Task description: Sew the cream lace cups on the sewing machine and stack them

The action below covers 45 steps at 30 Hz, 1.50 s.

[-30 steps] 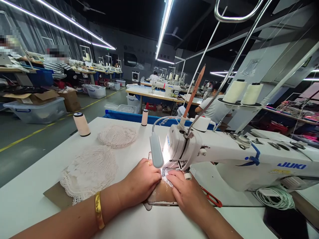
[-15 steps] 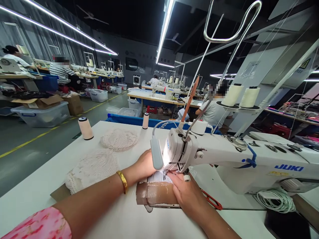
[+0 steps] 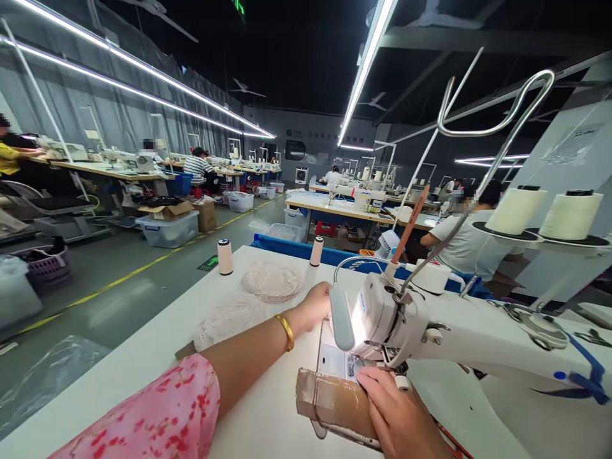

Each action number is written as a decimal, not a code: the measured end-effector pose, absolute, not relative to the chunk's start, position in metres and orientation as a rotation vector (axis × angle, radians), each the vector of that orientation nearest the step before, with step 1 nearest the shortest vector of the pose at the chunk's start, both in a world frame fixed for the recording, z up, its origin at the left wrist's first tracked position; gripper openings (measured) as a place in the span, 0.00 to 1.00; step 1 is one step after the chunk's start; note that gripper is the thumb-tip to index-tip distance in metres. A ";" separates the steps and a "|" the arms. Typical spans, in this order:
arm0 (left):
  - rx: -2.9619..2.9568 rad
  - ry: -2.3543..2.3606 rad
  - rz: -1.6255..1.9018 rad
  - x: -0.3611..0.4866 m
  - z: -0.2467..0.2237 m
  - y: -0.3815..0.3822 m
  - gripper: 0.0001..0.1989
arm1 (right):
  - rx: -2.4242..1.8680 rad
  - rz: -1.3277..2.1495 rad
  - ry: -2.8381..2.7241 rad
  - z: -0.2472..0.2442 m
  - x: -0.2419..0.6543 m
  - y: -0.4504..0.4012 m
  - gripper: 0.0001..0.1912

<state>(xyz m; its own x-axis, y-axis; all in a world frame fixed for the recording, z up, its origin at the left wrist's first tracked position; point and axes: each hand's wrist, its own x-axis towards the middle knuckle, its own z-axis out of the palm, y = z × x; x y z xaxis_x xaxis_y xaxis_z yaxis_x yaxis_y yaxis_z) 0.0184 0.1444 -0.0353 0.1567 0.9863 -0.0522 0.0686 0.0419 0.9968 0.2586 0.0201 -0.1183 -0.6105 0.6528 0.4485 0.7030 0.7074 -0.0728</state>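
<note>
A white sewing machine [image 3: 459,325] stands on the table with its small lamp [image 3: 342,319] lit by the needle. Behind that lamp, my left hand [image 3: 313,309] is closed; its fingertips and whatever is in them are partly hidden. Fingers outstretched, my right hand [image 3: 394,408] lies by the presser foot and over a brown taped cardboard piece [image 3: 335,395]. The metal needle plate [image 3: 332,360] shows bare between the hands. Two lacy cream fabric bundles, a farther one [image 3: 272,280] and a nearer one [image 3: 229,319], lie left of the machine.
Two small pinkish thread spools, one left [image 3: 225,257] and one right [image 3: 316,251], stand at the table's far edge. Large thread cones [image 3: 516,210] sit on a stand at right. A red-orange tool [image 3: 452,440] lies beside my right hand. Co-workers sit at other machines.
The view has turned left, so things appear farther right. My left hand has moved away from the needle toward the back. Pale fabric under the foot no longer shows; the plate is exposed.
</note>
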 end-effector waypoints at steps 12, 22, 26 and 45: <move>1.650 1.753 1.185 -0.121 0.052 0.184 0.13 | -0.934 -0.194 -2.465 -0.119 0.261 0.024 0.24; 1.713 2.055 1.028 -0.187 0.007 0.189 0.17 | -0.969 -0.276 -2.493 -0.114 0.255 0.025 0.22; 1.819 2.164 0.875 -0.184 0.004 0.199 0.17 | -0.946 -0.330 -2.507 -0.113 0.256 0.026 0.22; 2.201 2.291 0.657 -0.168 0.010 0.210 0.18 | -0.975 -0.264 -2.503 -0.111 0.256 0.025 0.21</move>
<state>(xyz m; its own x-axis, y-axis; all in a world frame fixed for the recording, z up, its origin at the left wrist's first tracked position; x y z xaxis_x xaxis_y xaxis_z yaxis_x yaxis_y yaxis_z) -0.1677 0.2103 0.0095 -0.0766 0.9351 0.3461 0.9763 0.0000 0.2163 0.2561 0.0251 -0.1108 -0.6553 0.5955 0.4647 0.6794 0.7336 0.0179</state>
